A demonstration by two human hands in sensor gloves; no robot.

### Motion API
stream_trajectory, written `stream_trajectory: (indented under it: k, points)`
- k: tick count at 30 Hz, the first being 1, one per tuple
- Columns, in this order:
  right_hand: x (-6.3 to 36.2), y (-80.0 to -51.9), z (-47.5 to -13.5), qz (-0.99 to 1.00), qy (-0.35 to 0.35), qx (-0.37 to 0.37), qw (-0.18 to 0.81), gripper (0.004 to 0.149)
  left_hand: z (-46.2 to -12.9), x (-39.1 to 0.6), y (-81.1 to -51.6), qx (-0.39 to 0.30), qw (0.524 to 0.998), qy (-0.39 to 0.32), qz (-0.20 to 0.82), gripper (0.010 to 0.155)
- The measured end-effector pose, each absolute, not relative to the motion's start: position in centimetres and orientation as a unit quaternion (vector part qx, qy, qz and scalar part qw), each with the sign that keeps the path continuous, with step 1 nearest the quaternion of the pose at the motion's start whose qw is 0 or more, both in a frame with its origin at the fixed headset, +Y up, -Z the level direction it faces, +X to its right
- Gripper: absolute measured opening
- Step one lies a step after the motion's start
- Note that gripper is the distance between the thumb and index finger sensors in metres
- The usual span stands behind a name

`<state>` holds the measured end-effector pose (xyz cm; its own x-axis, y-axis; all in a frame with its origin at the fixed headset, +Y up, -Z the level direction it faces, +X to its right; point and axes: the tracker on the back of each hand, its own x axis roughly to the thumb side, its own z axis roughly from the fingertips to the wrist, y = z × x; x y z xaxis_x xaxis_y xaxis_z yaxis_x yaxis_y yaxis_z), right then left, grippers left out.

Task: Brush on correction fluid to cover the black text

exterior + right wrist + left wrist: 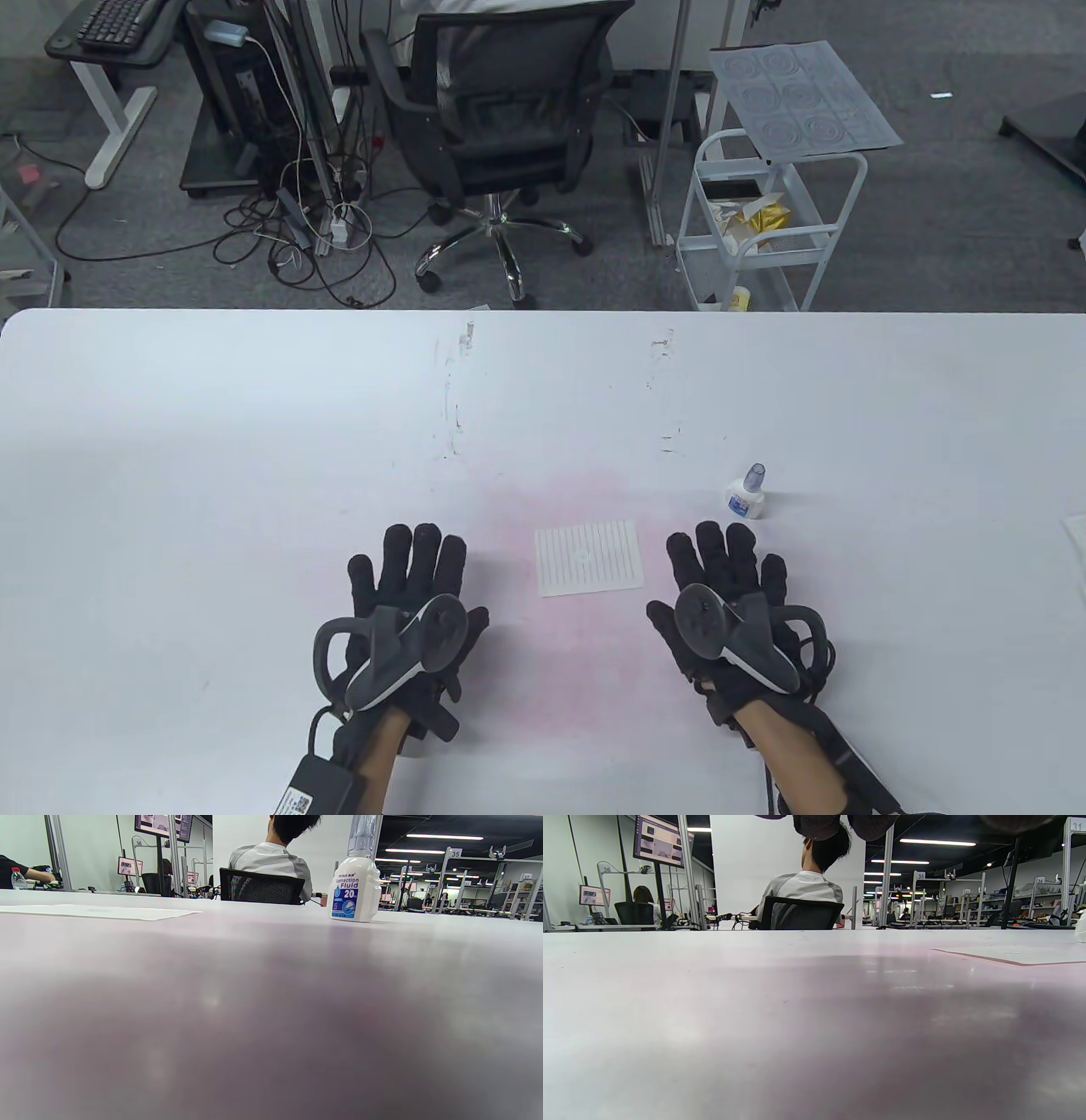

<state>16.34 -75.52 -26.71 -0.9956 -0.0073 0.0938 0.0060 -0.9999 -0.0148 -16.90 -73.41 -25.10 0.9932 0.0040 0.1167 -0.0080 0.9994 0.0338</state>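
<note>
Your left hand (407, 594) and right hand (730, 594) lie flat on the table (212, 467), fingers spread, holding nothing, so by the look of it no step has begun. Between them, just ahead, sits the lined paper (589, 559), its ruled lines running away from you; any black text is too small to make out. Beyond your right fingertips stands the correction fluid bottle (748, 494), upright, long axis vertical, cap on top. Next, you'd likely reach for it and unscrew that cap.

white table (254, 441): paper (589, 559) flat between my hands (407, 607), bottle (747, 493) upright just past my right (730, 607).
</note>
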Motion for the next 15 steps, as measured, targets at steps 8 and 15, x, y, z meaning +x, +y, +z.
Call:
stream_trajectory:
  k: [8, 15]
  points:
    - [16.31, -75.50, -26.65, -0.999, 0.005, -0.047, 0.006, 0.077, -25.13, -16.92, -73.43, 0.018, 0.998, -0.058, 0.003, 0.080]
    - [16.31, -75.49, -26.62, -0.999, 0.003, -0.045, 0.007, 0.077, -25.14, -16.94, -73.45, 0.016, 0.998, -0.058, 0.003, 0.080]
